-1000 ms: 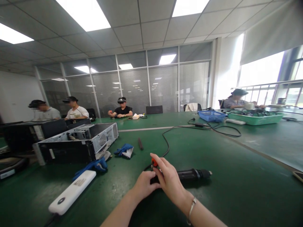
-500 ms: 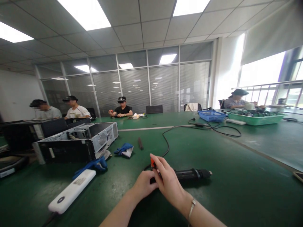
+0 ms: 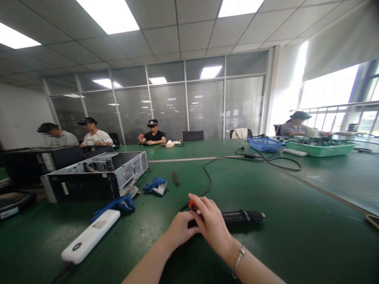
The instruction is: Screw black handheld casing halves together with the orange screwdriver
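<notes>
Wrapping the rear end of the black driver point(image 3: 241, 216), left hand point(image 3: 180, 230) likely steadies it; right hand point(image 3: 213, 225) pinches a small orange piece point(image 3: 193, 204) just above, probably for fingertip control. Black driver lies toward table's point(image 3: 299, 240) near edge, tip rightward; cord point(image 3: 211, 180) runs toward far edge.

Losing the black tool's point(image 3: 244, 216) left end behind the left hand point(image 3: 182, 228) and right hand point(image 3: 211, 225), can't make out either grip! Getting just a scrap of the orange piece point(image 3: 192, 205) by that end, mostly covered. Left of the tool, can't read the label point(image 3: 100, 224) on the white bar point(image 3: 89, 239). Right of it, spotting a flat dark object point(image 3: 373, 221), sliced by the view's edge. Far beyond it, can't sort the green basket's point(image 3: 322, 150) small parts point(image 3: 319, 141).
</notes>
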Demonstrator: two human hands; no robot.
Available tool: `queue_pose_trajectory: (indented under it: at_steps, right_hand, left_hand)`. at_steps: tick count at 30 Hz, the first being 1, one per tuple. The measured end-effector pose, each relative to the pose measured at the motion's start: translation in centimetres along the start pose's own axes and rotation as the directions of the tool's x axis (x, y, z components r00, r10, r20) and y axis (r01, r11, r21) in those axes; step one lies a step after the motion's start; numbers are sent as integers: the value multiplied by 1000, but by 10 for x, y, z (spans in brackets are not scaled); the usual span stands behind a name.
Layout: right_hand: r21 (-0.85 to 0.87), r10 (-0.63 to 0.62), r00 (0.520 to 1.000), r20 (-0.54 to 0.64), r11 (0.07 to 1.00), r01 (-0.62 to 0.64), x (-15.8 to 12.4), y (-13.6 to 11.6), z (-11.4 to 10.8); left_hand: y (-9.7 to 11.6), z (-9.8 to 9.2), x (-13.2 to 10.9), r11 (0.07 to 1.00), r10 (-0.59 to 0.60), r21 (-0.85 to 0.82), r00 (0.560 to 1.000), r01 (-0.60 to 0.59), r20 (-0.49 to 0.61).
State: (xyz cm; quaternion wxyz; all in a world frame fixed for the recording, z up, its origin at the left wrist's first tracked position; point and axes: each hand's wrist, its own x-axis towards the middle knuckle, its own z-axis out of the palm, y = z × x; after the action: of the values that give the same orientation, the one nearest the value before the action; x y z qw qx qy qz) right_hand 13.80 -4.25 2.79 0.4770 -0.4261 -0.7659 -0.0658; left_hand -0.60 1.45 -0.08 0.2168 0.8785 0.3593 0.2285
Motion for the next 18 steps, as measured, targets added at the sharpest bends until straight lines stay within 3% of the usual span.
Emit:
queue_pose_trajectory:
  at_steps: [6,12,18]
  right_hand:
    - [66,14,999,35,998,-16,1,0,0]
    - [-14,-1,1000,-7,1000,1,0,3,1]
    - [76,-1,1000,2,997,1,0,-1,0]
  left_hand:
    - [-1,-1,0,1000,22,-21,1000,-22,3]
    - [0,-1,0,999,35,-26,999,-35,8]
    - [-2,1,0,999,36,-13,999,-36,-12]
